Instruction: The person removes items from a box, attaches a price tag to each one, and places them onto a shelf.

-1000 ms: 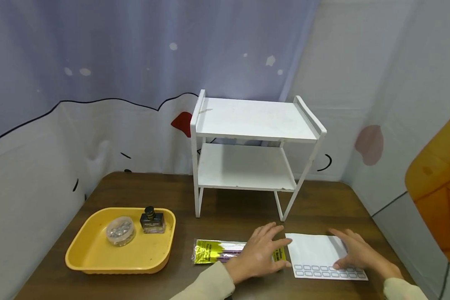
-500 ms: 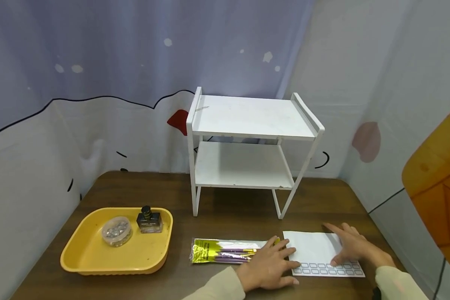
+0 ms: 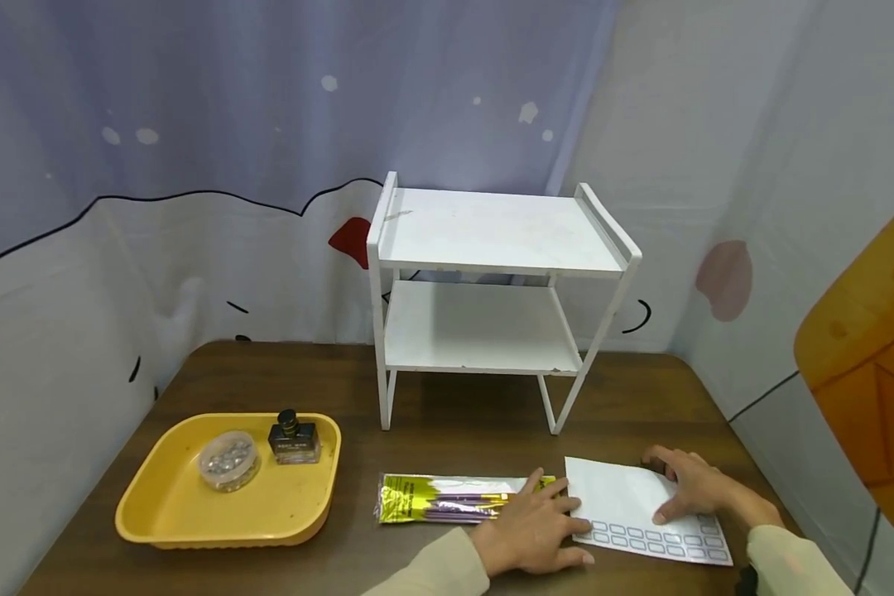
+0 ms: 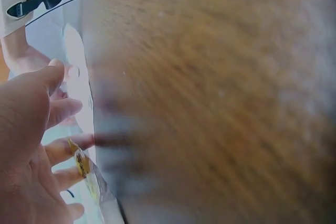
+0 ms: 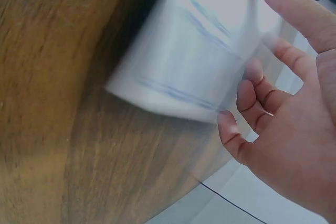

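A white two-tier rack [image 3: 502,232] is standing toward the back of the tabletop [image 3: 305,573]. In front of the rack and to its right, a white sheet [image 3: 614,497] is lying at a slant, two rows of blue-outlined boxes running along its near edge. The right hand [image 3: 699,488], farther right of the rack, is pinching the sheet's right side between thumb and curled fingers. The left hand [image 3: 534,531], in front of the rack, is keeping its fingers spread, their tips lying over the sheet's left edge and the right end of a clear packet [image 3: 447,499]. That packet, showing purple sticks and yellow-green print, is lying straight in front of the rack. To the front left of the rack, a yellow tray [image 3: 194,513] is carrying a round tub [image 3: 228,461] of silvery pieces and, nearer the rack, a black-capped bottle [image 3: 295,444]. Behind the rack, a printed curtain [image 3: 268,91] is hanging.
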